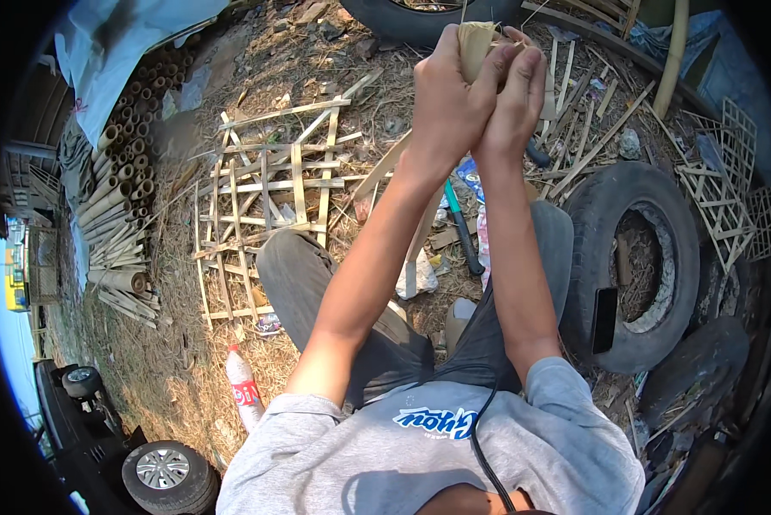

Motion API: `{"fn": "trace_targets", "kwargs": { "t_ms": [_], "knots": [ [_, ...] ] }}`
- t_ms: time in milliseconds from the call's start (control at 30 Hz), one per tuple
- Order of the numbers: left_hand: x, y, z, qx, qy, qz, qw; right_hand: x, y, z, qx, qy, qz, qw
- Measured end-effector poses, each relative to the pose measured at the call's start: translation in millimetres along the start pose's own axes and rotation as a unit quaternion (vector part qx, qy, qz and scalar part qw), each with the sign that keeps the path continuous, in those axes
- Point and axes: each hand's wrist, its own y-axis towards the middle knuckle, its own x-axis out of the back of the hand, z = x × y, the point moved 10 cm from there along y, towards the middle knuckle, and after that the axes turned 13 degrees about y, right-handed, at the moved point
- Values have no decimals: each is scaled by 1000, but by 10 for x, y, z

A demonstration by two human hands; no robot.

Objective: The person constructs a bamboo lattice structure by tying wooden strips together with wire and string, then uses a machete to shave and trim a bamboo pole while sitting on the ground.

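Note:
Both arms are stretched out in front of me, and the hands meet at the top of the view. My left hand [456, 107] is closed around a pale piece of split bamboo [476, 50]. Pressed against it, my right hand [516, 90] has its fingers bent over the same piece, thumb side toward me. Thin slivers stick up above the fingers. The hands hide most of the bamboo. Below them, between my knees, a tool with a teal and black handle [462, 227] lies on the ground.
A loose bamboo lattice [300, 183] lies at left, with stacked bamboo poles [124, 193] beyond. A plastic bottle [243, 390] stands near my left leg. At right, a phone [604, 319] rests on a tyre [587, 236]. Another tyre [394, 19] lies ahead; more lattice [716, 202] is far right.

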Motion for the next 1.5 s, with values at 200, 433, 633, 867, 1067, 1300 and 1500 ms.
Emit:
{"fn": "trace_targets", "kwargs": {
  "t_ms": [200,433,633,867,1067,1300,1500],
  "knots": [
    [-854,258,217,-8,175,57,983,1070,306,-445,-171,-301,35,937],
    [-3071,-218,1008,-148,366,218,892,3041,414,-983,-181,-711,-34,679],
    [-4010,-1062,2291,-74,395,365,840,4411,165,-2109,-213,-794,32,568],
    [-3761,-1046,2555,-43,407,342,846,3911,-83,-2283,-209,-859,158,440],
    [-2713,-197,1972,-54,375,172,910,3068,-392,-1769,-315,-536,-116,774],
    [191,1027,555,8,153,-59,986,1236,272,-532,-308,-143,-38,940],
    [1022,694,345,-73,23,-191,979,267,390,-48,-418,-131,5,899]
  ]
}}
